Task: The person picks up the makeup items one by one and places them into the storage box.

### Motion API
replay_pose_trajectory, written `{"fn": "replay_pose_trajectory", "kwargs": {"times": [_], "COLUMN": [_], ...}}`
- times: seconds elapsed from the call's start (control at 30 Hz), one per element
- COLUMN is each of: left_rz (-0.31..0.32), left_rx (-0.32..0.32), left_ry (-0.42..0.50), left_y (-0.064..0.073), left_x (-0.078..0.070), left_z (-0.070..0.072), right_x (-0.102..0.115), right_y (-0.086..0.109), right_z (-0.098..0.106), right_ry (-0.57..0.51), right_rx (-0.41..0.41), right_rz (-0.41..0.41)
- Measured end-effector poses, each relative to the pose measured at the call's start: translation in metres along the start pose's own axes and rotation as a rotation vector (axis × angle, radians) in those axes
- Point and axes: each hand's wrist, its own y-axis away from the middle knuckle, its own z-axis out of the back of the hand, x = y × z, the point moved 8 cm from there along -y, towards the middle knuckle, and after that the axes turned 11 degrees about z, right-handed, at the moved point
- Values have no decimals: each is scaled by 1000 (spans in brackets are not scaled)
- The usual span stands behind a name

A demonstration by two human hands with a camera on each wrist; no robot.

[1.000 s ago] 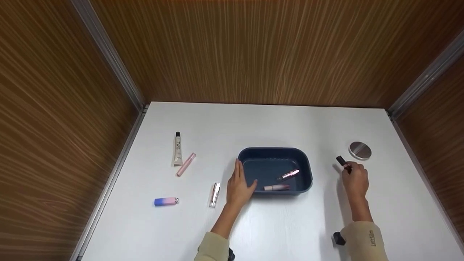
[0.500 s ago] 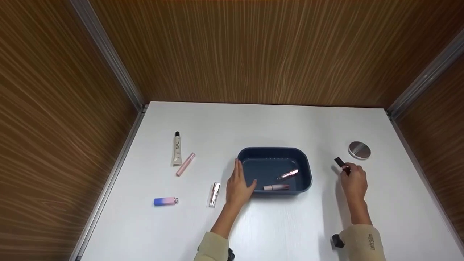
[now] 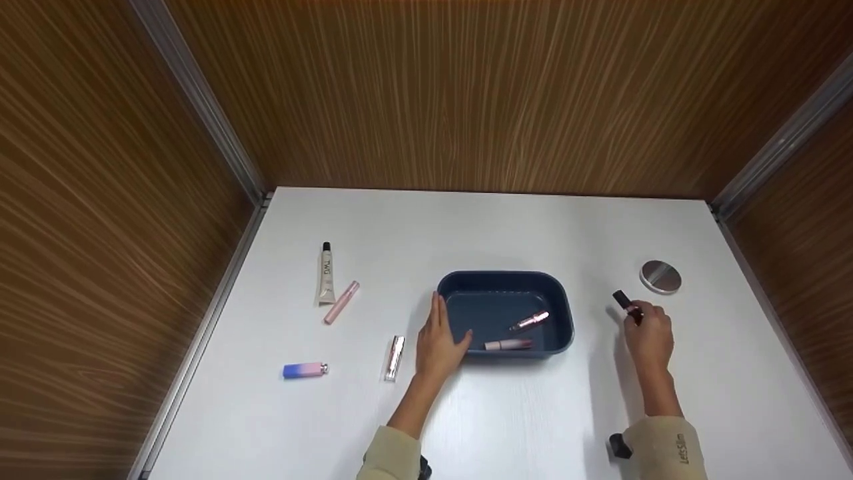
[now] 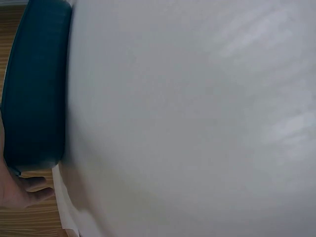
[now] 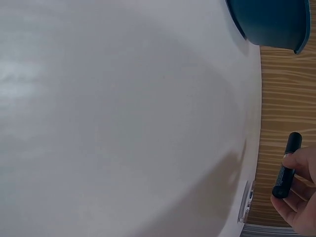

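Observation:
My left hand (image 3: 440, 347) rests at the left end of a dark blue rectangular bin (image 3: 566, 313). Its straight fingers lie along the outer wall, and the thumb reaches over the near-left rim. Inside the bin lie a shiny pink tube (image 3: 531, 321) and a pale-and-dark-pink lip tube (image 3: 508, 345). Over the table to the right of the bin, my right hand (image 3: 650, 339) pinches a black lipstick (image 3: 625, 302) with a pinkish band. In the right wrist view the black lipstick (image 5: 288, 165) slants between thumb and fingers. A round compact (image 3: 660, 277) lies just beyond that hand.
To the left on the white table (image 3: 520, 427) are a cream squeeze tube (image 3: 326, 275), a slim pink tube (image 3: 342, 303), a blue-and-pink tube (image 3: 304, 371) and a silvery tube (image 3: 394, 358). Wood-grain panels (image 3: 426, 100) enclose the back and sides.
My right hand has shifted slightly left and toward me with the lipstick in its pinch. The left hand and the bin have stayed in place.

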Motion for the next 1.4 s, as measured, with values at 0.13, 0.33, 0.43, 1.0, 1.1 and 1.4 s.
{"fn": "replay_pose_trajectory", "kwargs": {"times": [0.13, 0.33, 0.43, 1.0, 1.1, 1.4], "left_rz": [4, 3, 3, 4, -7, 8], "left_rx": [10, 2, 2, 9, -8, 5], "left_ry": [-12, -12, -10, -14, -20, -19], "left_y": [0, -1, 0, 1, 2, 1], "left_x": [0, 0, -1, -2, -3, -2], "left_z": [0, 0, 0, 1, 2, 1], "right_x": [0, 3, 6, 19, 22, 29], "right_y": [0, -1, -1, 0, 0, 1], "right_z": [0, 1, 1, 5, 6, 9], "right_ry": [2, 4, 1, -13, -26, -41], "right_rx": [0, -4, 1, -19, -27, -18], "right_rz": [7, 13, 18, 55, 66, 60]}}
